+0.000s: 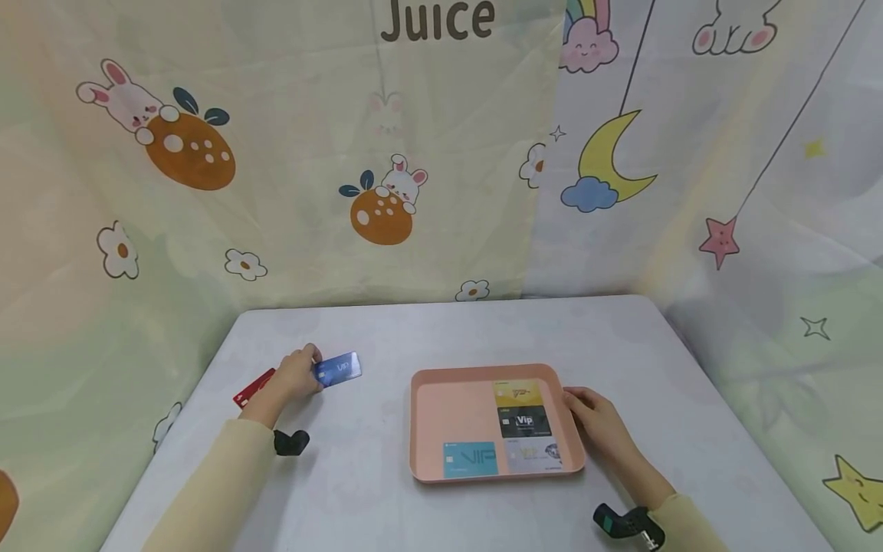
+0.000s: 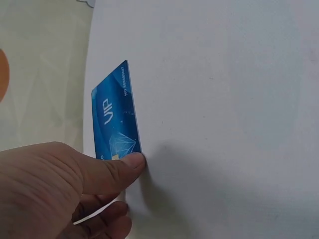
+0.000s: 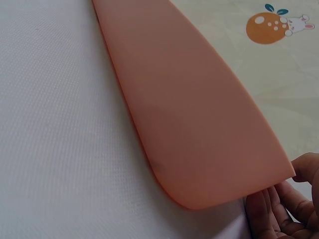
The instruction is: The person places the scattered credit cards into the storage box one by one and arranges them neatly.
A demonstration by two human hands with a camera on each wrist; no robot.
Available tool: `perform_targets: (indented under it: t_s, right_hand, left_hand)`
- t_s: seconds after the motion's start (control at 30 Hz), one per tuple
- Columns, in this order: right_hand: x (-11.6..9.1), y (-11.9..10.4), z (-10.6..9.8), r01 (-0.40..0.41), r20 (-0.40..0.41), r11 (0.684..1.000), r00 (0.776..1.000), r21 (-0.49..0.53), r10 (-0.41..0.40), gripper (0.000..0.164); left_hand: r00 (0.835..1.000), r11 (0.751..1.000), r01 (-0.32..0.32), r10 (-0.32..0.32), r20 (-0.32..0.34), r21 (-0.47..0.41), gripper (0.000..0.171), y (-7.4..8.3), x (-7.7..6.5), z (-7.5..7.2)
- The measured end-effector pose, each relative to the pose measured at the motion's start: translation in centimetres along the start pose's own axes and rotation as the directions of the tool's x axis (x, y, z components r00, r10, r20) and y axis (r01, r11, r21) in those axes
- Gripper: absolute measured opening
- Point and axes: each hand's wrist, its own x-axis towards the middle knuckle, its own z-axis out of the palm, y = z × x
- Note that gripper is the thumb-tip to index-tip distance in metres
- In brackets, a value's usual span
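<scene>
My left hand (image 1: 297, 376) pinches a blue VIP card (image 2: 113, 112) by one end, thumb on its printed face. In the left wrist view the card is tilted up over the white table. A red card (image 1: 254, 388) lies beside the left wrist, partly hidden by it. At the right side of a pink tray (image 1: 451, 410), my right hand (image 1: 602, 422) grips the rim, with the thumb at its upper edge and the fingers against the outer wall. Inside the tray, a yellow card (image 1: 517, 393), a black Vip card (image 1: 524, 422) and a silver card (image 1: 531, 455) form a column; a teal VIP card (image 1: 471, 460) lies left of the silver one.
The white table (image 1: 372, 330) has rounded far corners. Printed cloth (image 1: 297, 153) hangs behind it and along both sides. A black wrist camera (image 1: 628, 523) sits at the right cuff, another at the left.
</scene>
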Motion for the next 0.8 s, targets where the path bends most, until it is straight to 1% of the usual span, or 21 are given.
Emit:
perform_targets:
  t_s: [0.07, 0.17, 0.3, 0.43, 0.53, 0.67, 0.8]
  right_hand:
    - [0.0, 0.0, 0.0, 0.0, 0.001, 1.0, 1.0, -0.001, 0.0, 0.054]
    - [0.1, 0.0, -0.1, 0.002, 0.001, 1.0, 1.0, -0.005, -0.002, 0.055]
    - [0.1, 0.1, -0.1, 0.002, 0.002, 1.0, 1.0, -0.012, -0.002, 0.055]
    - [0.2, 0.2, 0.0, 0.001, 0.002, 1.0, 1.0, -0.013, -0.001, 0.056]
    - [0.2, 0.2, 0.0, -0.003, 0.003, 1.0, 1.0, -0.006, 0.003, 0.056]
    - [0.2, 0.0, 0.0, -0.007, 0.005, 1.0, 1.0, -0.003, 0.007, 0.055]
    - [0.2, -0.1, 0.0, -0.008, 0.006, 1.0, 1.0, -0.011, 0.008, 0.055]
  left_hand:
    - [1.0, 0.999, -0.005, 0.005, -0.004, -0.037, 0.055, 0.1, -0.2, 0.0]
    - [0.999, 0.997, -0.009, 0.006, -0.034, -0.083, 0.047, 0.2, -0.6, 0.0]
    - [0.996, 0.991, 0.002, -0.014, -0.087, -0.13, 0.036, 0.2, -1.1, 0.1]
    - [0.994, 0.983, 0.018, -0.037, -0.103, -0.185, 0.032, 0.2, -1.5, 0.2]
    - [0.993, 0.969, 0.025, -0.052, -0.103, -0.247, 0.031, 0.2, -1.6, 0.2]
    - [0.991, 0.939, 0.022, -0.066, -0.116, -0.344, 0.03, 0.2, -1.8, 0.3]
    - [0.99, 0.914, 0.015, -0.072, -0.125, -0.405, 0.028, 0.1, -1.8, 0.4]
